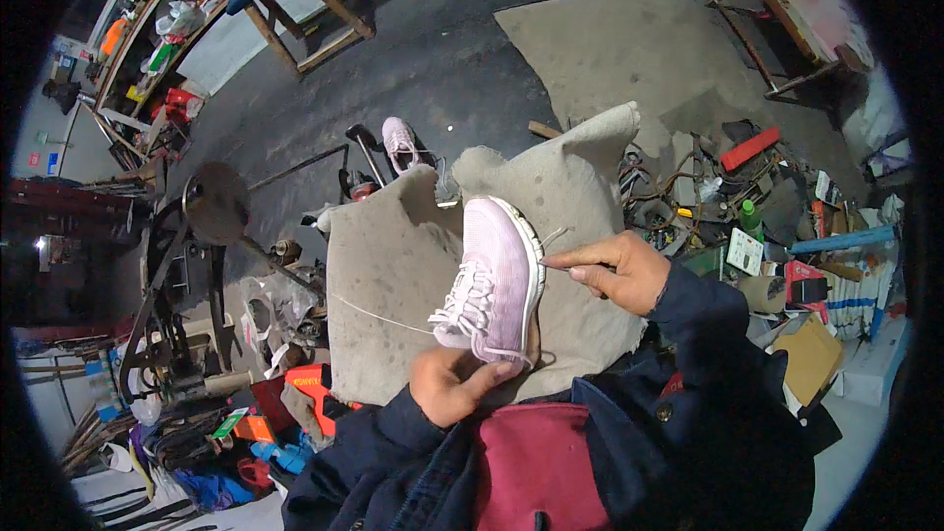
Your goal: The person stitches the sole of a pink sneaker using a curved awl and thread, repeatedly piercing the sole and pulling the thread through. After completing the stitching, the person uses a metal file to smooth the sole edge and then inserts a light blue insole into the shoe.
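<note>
A pale pink sneaker [497, 305] with white laces and a white sole lies toe away from me over a beige cloth [379, 246] across my lap. My left hand [462, 383] grips the sneaker's heel end from below. My right hand [619, 275] is at the sole's right edge, index finger reaching to it, with the thumb and fingers closed on a thin small tool, too small to identify surely. A white thread [383, 318] runs leftward from the sneaker across the cloth. A second pink sneaker [398, 145] is on the floor beyond the cloth.
A black metal machine with a round disc [216, 205] stands at my left, among bags and tools. Piles of parts, a red box [749, 147] and a green bottle [749, 221] are at my right. A stool [339, 39], shelving and a wooden chair [806, 20] are farther back.
</note>
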A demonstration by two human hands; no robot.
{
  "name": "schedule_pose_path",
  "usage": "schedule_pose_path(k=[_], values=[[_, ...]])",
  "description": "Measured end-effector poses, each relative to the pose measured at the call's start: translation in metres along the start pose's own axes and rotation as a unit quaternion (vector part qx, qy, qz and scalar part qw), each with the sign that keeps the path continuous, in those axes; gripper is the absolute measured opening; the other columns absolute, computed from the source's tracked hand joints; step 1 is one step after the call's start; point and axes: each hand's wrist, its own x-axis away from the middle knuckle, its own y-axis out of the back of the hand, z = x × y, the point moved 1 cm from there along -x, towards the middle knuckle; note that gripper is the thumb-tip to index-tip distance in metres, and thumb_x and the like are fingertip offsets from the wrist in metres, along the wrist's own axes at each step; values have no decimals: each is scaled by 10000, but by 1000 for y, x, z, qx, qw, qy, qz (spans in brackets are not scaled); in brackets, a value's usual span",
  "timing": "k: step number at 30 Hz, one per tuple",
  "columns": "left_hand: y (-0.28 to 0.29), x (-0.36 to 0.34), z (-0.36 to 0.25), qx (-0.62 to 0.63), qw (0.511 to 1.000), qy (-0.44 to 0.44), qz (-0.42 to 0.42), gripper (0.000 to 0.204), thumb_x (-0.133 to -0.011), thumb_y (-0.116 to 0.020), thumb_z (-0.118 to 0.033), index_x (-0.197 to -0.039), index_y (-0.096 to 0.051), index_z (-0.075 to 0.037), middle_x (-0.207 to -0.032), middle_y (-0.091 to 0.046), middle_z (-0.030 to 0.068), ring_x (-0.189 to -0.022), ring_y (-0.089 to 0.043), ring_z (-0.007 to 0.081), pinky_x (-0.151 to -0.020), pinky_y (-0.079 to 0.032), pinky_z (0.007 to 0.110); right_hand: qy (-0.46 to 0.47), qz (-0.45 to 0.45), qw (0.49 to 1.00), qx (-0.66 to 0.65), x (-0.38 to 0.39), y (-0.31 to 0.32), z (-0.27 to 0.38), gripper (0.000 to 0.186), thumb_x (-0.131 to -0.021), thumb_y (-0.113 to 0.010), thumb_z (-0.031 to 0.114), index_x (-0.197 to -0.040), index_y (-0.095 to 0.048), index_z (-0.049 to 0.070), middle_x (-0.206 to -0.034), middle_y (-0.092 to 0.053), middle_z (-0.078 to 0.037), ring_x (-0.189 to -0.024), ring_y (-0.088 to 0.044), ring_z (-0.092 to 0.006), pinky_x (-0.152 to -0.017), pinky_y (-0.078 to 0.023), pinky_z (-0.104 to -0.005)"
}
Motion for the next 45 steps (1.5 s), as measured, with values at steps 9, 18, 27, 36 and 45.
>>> schedule_pose_path(k=[9,18,27,36,45], values=[[-14,-38,7,211,963,-159,50,423,-920,-765,-87,-1294,-619,50,-1259,-682,102,-1186,-614,203,-1056,-455,345,-11,-5,999,-46,-2,1,-7,327,-1020,-607,134,-1325,-727,138,-660,-594,-57,-640,-521,-91,-667,-490,-299],[-4,-50,25,321,941,-103,20,653,-880,-834,-97,-1440,-524,33,-1363,-649,99,-1241,-603,197,-1087,-455,352,-22,25,995,-91,7,7,10,337,-1028,-615,132,-1350,-716,137,-671,-548,2,-631,-457,-72,-625,-437,-278],[7,-53,6,297,935,-118,156,505,-892,-766,-23,-1364,-589,-5,-1204,-693,76,-1110,-634,192,-1003,-480,320,37,10,999,9,-1,11,14,304,-1019,-629,108,-1302,-739,98,-753,-654,-30,-675,-514,-74,-667,-468,-260],[10,-70,26,67,942,-301,132,546,-902,-721,-163,-1414,-589,-25,-1466,-563,208,-1437,-441,377,-1217,-292,405,-123,104,986,-38,-26,26,7,253,-997,-677,115,-1202,-763,-8,-818,-722,-68,-712,-650,-112,-676,-517,-283],[0,-84,33,117,914,-368,126,680,-915,-683,-158,-1538,-449,-18,-1583,-456,216,-1488,-385,358,-1246,-260,403,-139,31,985,-98,-25,15,11,167,-942,-727,33,-1079,-769,-54,-835,-749,-112,-728,-703,-147,-662,-527,-260]])
